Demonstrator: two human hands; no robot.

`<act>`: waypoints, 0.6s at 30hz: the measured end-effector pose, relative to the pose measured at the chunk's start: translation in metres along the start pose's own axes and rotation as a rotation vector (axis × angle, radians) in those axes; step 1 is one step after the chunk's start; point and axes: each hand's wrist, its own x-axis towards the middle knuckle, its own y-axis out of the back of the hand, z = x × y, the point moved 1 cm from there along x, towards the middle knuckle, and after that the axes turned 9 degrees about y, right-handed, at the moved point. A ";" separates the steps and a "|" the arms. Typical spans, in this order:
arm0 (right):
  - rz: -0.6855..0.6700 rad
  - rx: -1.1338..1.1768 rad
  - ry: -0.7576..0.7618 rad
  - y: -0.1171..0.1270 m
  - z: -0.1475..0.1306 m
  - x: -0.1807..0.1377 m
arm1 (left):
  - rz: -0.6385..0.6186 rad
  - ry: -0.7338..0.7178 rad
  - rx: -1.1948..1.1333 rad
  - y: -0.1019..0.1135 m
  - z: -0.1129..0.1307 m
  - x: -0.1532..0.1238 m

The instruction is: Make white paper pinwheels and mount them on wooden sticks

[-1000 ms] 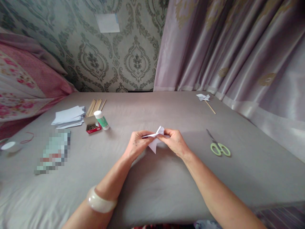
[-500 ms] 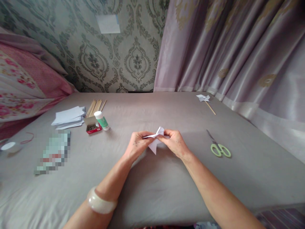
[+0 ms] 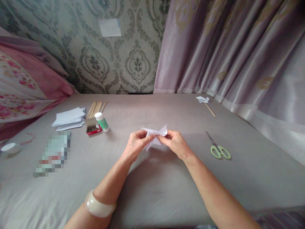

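Observation:
A white paper pinwheel [image 3: 154, 146] without a stick is held up in front of me, its folded points sticking out on several sides. My left hand [image 3: 136, 143] pinches it from the left, thumb near the centre. From the right, my right hand [image 3: 175, 142] grips the same paper, and the two thumbs almost meet at the middle. Fingers behind the paper are partly hidden. To the right of my hands lie scissors with pale green handles [image 3: 220, 152]. A finished pinwheel on a stick [image 3: 203, 100] rests at the far right.
On the left lie a stack of white paper [image 3: 68, 117], wooden sticks [image 3: 94, 109], an open red box of small metal pieces [image 3: 93, 129] and a glue stick [image 3: 102, 122]. A blurred packet [image 3: 53, 154] and a white roll [image 3: 10, 148] are nearer. Curtains [image 3: 190, 47] hang at right.
The paper has turned in my hands, so its points now spread to both sides and its centre faces me more. Both hands stay in nearly the same place.

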 end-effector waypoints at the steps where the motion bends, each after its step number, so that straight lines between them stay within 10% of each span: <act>1: -0.006 0.012 0.002 0.001 -0.003 -0.001 | 0.008 -0.009 -0.018 0.000 0.001 0.000; 18: 0.207 0.269 -0.045 -0.008 -0.016 -0.012 | -0.155 0.038 -0.154 -0.017 0.007 -0.017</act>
